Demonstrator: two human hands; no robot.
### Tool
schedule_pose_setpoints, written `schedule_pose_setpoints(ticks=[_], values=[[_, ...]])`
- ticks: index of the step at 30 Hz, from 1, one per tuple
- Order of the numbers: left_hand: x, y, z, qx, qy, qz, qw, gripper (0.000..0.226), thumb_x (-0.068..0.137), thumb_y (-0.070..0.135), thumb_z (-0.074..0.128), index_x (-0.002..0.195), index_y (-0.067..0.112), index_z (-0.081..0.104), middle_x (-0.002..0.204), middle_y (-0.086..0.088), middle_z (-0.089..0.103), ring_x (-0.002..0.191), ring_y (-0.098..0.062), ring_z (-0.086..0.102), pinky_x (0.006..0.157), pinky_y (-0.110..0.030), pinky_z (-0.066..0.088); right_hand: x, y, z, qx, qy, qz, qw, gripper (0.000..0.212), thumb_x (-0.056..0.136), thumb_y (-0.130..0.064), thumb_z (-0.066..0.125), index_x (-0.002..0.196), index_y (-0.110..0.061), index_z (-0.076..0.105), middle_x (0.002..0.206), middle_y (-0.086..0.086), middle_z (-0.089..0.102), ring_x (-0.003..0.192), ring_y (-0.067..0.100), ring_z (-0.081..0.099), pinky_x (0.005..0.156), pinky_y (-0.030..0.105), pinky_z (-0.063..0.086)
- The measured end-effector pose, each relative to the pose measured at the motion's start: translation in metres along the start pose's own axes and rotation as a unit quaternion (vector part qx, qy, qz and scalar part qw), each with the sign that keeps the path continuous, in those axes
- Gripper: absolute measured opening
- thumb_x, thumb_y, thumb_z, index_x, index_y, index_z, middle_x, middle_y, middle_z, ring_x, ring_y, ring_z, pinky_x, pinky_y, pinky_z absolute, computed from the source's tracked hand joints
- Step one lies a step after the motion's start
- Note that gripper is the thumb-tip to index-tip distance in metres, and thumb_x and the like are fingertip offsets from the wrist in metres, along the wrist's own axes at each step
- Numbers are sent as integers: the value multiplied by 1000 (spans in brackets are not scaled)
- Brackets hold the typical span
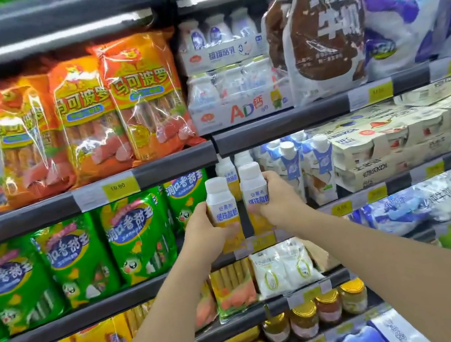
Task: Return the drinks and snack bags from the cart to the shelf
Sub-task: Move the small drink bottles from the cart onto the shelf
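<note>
Two white-capped yogurt bottles, one wrapped in the left hand [203,230] and one clasped in the right hand [276,201], are held just in front of the matching bottles [225,170] on the shelf [344,204], so placing seems underway; next, push both in upright beside those.

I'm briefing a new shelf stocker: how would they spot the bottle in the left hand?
Find the green snack bags left of centre. Just right of them the two hands hold a bottle each. The left hand grips the left bottle: white cap, blue lettering, yellow base, slightly lower than its twin, the right bottle.
</note>
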State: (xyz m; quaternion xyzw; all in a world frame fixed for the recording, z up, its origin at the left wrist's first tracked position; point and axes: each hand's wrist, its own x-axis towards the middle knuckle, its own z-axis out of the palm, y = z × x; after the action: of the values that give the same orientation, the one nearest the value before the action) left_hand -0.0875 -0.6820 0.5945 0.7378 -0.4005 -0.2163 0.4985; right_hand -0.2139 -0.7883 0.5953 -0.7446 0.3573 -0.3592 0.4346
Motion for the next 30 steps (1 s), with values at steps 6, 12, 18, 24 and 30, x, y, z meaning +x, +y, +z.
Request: schedule_pose_setpoints(ticks=[6, 12, 18, 24, 30], values=[[32, -14, -3, -10, -20, 18, 1000, 42, 78, 7, 81, 106, 26, 55, 97, 7, 66, 90, -12, 64, 83, -37, 56, 32, 10, 21, -85, 45, -22, 995, 46, 83, -7, 71, 123, -15, 50, 115, 4, 62, 106, 20, 60, 91, 38, 51], [52, -23, 3, 5, -32, 49, 998, 49, 77, 10, 82, 114, 24, 53, 104, 4, 66, 93, -11, 63, 67, -19, 47, 53, 16, 30, -104, 30, -1, 994, 35, 88, 0, 65, 115, -17, 51, 109, 0, 58, 102, 19, 56, 80, 29, 43], [68, -27, 10, 10, -26, 57, 998, 51, 77, 11, 81, 116, 27, 51, 106, 4, 67, 95, -11, 64, 81, -27, 53, 69, 23, 30, -42, 39, 24, 998, 47, 89, -2, 65, 128, -20, 46, 114, -5, 58, 106, 13, 54, 86, 29, 43], [77, -28, 24, -5, 24, 39, 999, 52, 76, 13, 82, 112, 32, 50, 106, 6, 66, 99, -15, 63, 87, -35, 53, 64, 44, 43, -40, 72, 38, 996, 49, 83, -16, 75, 120, -17, 44, 116, -1, 61, 109, 15, 56, 91, 31, 46], [85, -24, 39, 15, 49, 38, 998, 53, 76, 9, 81, 120, 21, 53, 104, 4, 65, 95, -14, 61, 81, -27, 50, 69, 54, 50, -82, 91, 53, 991, 42, 90, -6, 62, 126, -5, 40, 126, 10, 55, 119, 24, 53, 92, 29, 42]])
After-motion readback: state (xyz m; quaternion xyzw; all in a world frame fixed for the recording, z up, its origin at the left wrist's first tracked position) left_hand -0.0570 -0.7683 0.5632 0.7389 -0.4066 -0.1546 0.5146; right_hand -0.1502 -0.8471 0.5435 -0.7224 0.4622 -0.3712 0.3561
